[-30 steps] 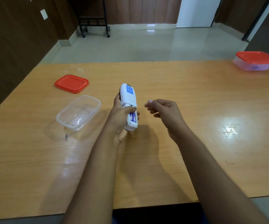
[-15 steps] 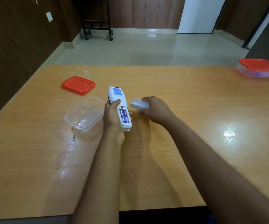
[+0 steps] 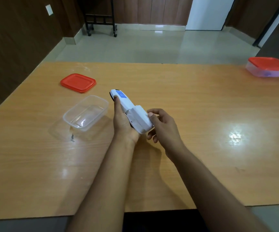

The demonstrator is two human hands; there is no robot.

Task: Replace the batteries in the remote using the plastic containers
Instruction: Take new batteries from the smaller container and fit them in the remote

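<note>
We are gripping the white remote (image 3: pixel 127 106) in our left hand (image 3: pixel 123 122) while our right hand (image 3: pixel 164 127) is pressing the battery cover (image 3: pixel 140 119) onto it, beside the clear tub (image 3: pixel 85 113).

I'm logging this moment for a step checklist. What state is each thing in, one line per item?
remote: held in the left hand, back side up
battery cover: over the battery bay, tilted, not flush; right hand presses on it
clear container: open, looks empty
red lid: off, flat on the table
far container: closed with a red lid
</note>
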